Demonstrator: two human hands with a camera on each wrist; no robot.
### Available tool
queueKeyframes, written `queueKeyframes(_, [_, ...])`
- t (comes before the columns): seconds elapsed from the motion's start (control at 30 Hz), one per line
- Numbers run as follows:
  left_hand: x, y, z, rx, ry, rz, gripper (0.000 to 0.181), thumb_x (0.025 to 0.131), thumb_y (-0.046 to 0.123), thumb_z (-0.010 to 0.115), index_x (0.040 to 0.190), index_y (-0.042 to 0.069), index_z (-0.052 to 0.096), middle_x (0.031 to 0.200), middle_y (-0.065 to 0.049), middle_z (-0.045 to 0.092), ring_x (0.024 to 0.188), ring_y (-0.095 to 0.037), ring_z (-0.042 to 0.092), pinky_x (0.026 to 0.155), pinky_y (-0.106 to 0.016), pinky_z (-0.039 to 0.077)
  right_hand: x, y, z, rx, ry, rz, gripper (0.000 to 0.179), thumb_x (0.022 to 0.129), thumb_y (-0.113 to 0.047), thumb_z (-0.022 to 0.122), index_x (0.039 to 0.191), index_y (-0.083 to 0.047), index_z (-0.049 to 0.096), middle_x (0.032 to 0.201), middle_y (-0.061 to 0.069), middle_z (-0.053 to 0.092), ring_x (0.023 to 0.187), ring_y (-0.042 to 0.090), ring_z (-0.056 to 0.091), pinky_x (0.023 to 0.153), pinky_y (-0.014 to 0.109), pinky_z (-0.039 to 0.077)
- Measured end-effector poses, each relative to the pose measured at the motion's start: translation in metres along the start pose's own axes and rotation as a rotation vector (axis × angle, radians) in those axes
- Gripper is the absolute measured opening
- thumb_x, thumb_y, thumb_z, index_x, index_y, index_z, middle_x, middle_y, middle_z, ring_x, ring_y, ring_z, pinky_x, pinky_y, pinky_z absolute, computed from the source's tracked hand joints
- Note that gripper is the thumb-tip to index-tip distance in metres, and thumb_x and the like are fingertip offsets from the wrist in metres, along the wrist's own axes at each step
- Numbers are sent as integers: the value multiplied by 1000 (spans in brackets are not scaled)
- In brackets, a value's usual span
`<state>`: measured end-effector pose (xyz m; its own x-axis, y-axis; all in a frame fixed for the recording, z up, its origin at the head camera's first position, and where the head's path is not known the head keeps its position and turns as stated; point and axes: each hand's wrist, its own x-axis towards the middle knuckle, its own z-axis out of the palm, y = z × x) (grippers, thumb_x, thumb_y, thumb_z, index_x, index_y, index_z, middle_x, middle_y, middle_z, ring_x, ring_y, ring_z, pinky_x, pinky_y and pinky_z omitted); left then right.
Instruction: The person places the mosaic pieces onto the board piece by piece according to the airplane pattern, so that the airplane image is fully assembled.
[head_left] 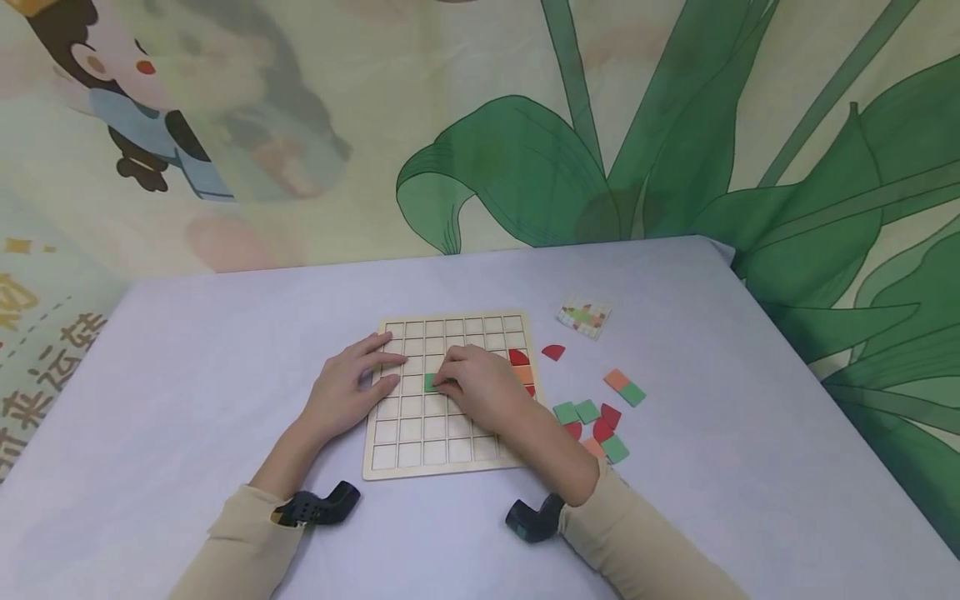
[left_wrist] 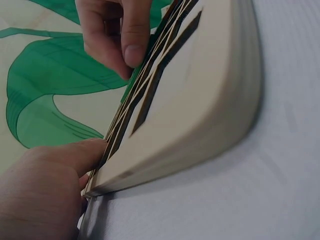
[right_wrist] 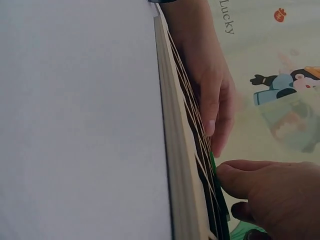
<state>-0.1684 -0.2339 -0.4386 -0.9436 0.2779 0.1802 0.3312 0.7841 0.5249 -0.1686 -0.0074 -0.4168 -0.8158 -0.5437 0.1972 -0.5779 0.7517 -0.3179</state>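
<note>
A wooden grid board (head_left: 386,457) with square cells lies on the table. My right hand (head_left: 483,383) is over its middle, thumb and fingertips pinching the edge of a green square tile (head_left: 430,383) at a cell left of centre. In the right wrist view, the thumb of the right hand (right_wrist: 275,195) meets the green tile (right_wrist: 212,160). My left hand (head_left: 345,387) rests on the board's left side with fingers spread and fairly straight, its thumb on the rim. Red quarter-circle pieces (head_left: 518,357) and an orange tile (head_left: 523,375) sit in the right column, partly covered by the right hand.
Right of the board lie loose green tiles (head_left: 617,450), red pieces (head_left: 611,416) and an orange tile (head_left: 594,447). Farther out is an orange and green pair (head_left: 625,387). A small pattern card (head_left: 584,317) lies behind a lone red piece (head_left: 553,352).
</note>
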Motion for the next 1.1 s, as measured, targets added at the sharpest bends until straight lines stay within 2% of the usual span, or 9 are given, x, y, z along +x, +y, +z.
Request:
queueKeyframes(0.33, [-2,0,4,2,10,8,30,91,31,61,119,21,66,148,-7,43,140,-32,33,109,-61,23,-5,14,-14,30,-53,76,13,87,-23,70,99,-23,75,98,-11,62,90,7,59,78,24,51])
queueKeyframes(0.53, [-2,2,1,9,14,8,30,91,31,61,119,20,66,148,-8,43,141,-32,31,109,-60,23,-4,17,-18,35,-87,65,14,86,-21,70,100,-21,74,99,-8,65,94,10,61,82,28,52])
queueKeyframes(0.73, [-2,2,0,1,21,12,30,91,30,61,118,19,66,148,-8,43,141,-32,32,108,-60,23,-3,13,-19,114,-90,48,13,86,-15,71,99,-15,74,95,-5,66,90,10,61,82,23,51])
queueKeyframes(1.1, [-4,3,1,11,26,18,29,91,30,61,118,19,67,147,-9,44,140,-33,33,107,-63,24,-5,14,-20,151,-84,36,11,86,-13,70,96,-15,73,94,-6,66,87,7,60,78,18,51])
